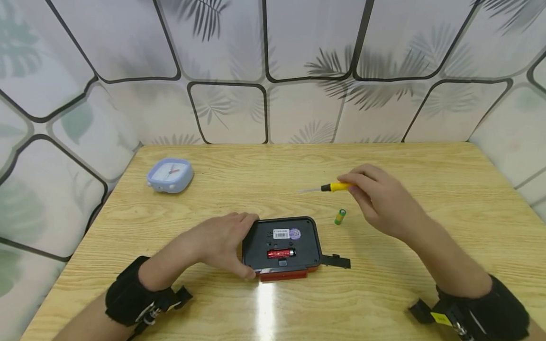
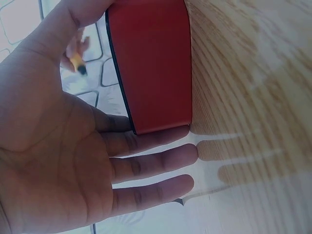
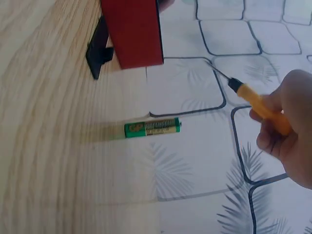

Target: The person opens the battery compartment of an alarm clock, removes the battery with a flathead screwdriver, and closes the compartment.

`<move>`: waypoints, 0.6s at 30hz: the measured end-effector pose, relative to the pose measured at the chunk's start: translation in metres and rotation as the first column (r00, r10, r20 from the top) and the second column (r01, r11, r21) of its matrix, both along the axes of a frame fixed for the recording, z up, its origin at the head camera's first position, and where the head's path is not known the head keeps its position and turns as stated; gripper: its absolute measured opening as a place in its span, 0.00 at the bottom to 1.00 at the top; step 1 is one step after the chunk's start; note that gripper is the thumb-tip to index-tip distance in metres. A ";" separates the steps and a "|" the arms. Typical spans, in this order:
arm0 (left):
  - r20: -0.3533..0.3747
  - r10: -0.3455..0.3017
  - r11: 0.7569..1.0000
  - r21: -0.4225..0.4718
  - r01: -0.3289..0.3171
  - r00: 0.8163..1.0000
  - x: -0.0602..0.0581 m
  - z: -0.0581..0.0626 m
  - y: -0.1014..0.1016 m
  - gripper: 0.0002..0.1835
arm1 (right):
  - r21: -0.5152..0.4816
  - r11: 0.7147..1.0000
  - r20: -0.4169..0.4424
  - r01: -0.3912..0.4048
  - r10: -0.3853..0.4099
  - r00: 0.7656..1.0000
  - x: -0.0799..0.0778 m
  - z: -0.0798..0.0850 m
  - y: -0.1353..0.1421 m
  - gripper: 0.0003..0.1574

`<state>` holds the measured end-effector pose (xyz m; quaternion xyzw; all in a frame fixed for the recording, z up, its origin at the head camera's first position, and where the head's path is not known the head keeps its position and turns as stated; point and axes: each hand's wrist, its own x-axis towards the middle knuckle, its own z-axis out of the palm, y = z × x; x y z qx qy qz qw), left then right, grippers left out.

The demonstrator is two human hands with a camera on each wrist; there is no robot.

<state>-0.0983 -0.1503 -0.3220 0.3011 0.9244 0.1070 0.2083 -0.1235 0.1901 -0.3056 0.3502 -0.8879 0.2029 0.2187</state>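
A box-shaped battery device (image 1: 260, 241) with a black back and red sides lies back-up on the table. Seated in its uncovered battery slot is a red battery (image 1: 277, 253). My left hand (image 1: 223, 241) holds the device's left end, thumb at the near corner and fingers at the far one; the left wrist view shows its red side (image 2: 151, 68) between them. Above the table, my right hand (image 1: 379, 199) pinches the yellow handle of a small screwdriver (image 1: 339, 186), its thin shaft pointing left. Below that tool lies a green battery (image 1: 340, 217), also plain in the right wrist view.
A black strip-like cover (image 1: 337, 261) sticks out from the device's right side. At the back left of the wooden table (image 1: 239, 170) stands a light-blue alarm clock (image 1: 170, 175). Behind the table hangs a patterned backdrop (image 1: 307, 109).
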 end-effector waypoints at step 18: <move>-0.045 -0.068 0.997 0.028 0.069 0.997 0.000 -0.002 0.001 0.61 | -0.248 0.922 0.022 -0.297 0.312 0.950 0.017 0.002 -0.021 0.30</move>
